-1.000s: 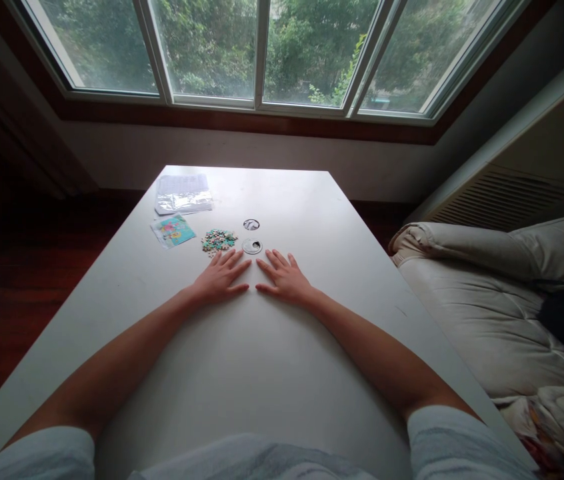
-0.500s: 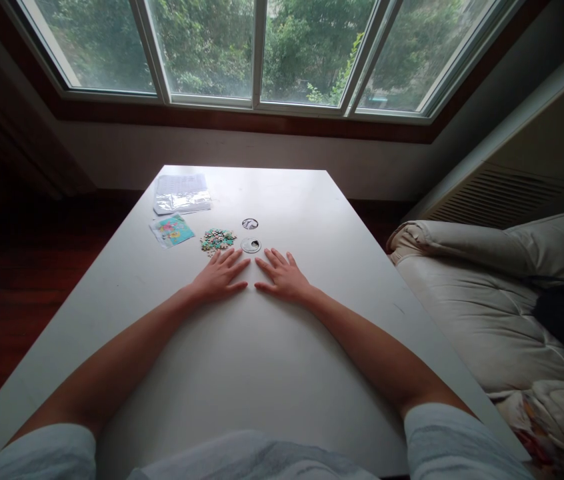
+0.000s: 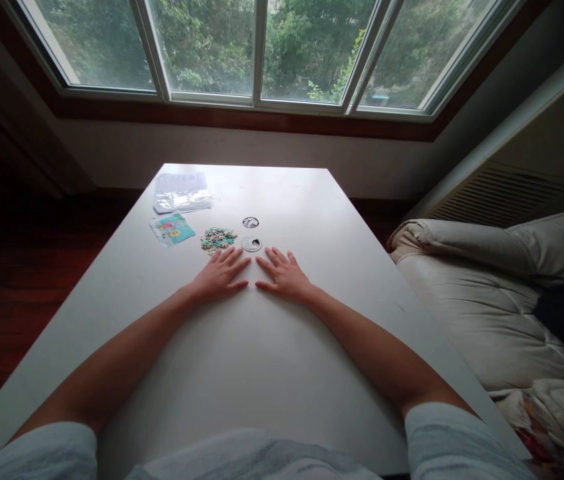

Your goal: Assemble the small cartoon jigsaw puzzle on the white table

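Nothing has visibly moved: the left hand (image 3: 221,275) lies spread beside loose puzzle pieces (image 3: 218,239), the right hand (image 3: 286,276) spread near a round disc (image 3: 251,245); careless fingers could scatter pieces across the worktop (image 3: 257,360).

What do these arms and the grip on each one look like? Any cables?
These are human, not mechanical. The left grip and right grip are bare hands, with no glove or ring showing. The left sleeve and right sleeve are short and pale, with grey streaks. No watch or cable shows.
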A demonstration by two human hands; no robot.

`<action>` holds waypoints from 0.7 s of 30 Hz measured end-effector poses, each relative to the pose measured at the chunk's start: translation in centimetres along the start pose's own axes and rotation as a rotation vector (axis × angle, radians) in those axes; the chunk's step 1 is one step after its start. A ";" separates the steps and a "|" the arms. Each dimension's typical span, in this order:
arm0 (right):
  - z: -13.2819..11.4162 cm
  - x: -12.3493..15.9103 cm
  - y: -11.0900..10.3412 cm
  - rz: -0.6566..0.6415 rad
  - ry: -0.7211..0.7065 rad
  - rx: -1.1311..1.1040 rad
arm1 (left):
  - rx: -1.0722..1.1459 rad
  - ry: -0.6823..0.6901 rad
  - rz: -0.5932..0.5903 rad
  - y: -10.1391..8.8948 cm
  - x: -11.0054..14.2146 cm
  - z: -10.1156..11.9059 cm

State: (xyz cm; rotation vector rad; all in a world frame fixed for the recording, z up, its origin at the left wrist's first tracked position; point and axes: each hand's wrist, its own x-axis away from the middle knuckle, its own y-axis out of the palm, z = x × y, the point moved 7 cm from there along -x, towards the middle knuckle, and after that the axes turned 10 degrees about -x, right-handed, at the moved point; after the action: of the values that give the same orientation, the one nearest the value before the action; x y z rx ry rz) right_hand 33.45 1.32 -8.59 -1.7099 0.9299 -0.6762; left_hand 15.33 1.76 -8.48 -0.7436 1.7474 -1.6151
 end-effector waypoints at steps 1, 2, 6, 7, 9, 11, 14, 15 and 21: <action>0.0 0.0 0.0 0.001 -0.001 -0.002 | -0.001 0.000 0.000 0.0 0.0 0.0; 0.1 0.0 0.1 0.001 -0.001 -0.003 | -0.002 0.000 0.000 0.1 0.0 0.0; 0.1 0.1 0.0 0.008 -0.004 -0.011 | 0.001 0.003 0.002 0.1 0.0 0.1; 0.0 0.1 -0.1 0.012 -0.007 -0.014 | 0.003 0.004 0.004 0.0 0.1 0.1; -0.1 0.2 -0.2 0.015 -0.009 -0.019 | 0.007 0.004 0.008 -0.1 0.1 0.1; -0.2 0.2 -0.2 0.012 -0.008 -0.022 | 0.013 0.003 0.010 -0.2 0.2 0.1; -0.4 0.3 -0.2 0.007 -0.005 -0.016 | 0.017 0.003 0.012 -0.3 0.4 0.2; -0.4 0.3 -0.2 0.008 -0.006 -0.013 | 0.016 0.003 0.013 -0.3 0.4 0.2; -0.6 0.5 -0.2 0.004 -0.005 -0.009 | 0.017 0.015 0.035 -0.7 0.7 0.4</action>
State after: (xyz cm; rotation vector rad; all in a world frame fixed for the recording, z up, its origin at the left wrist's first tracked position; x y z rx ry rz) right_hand 33.30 0.68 -8.22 -1.7164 0.9345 -0.6658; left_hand 15.21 0.88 -7.91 -0.6907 1.7464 -1.6140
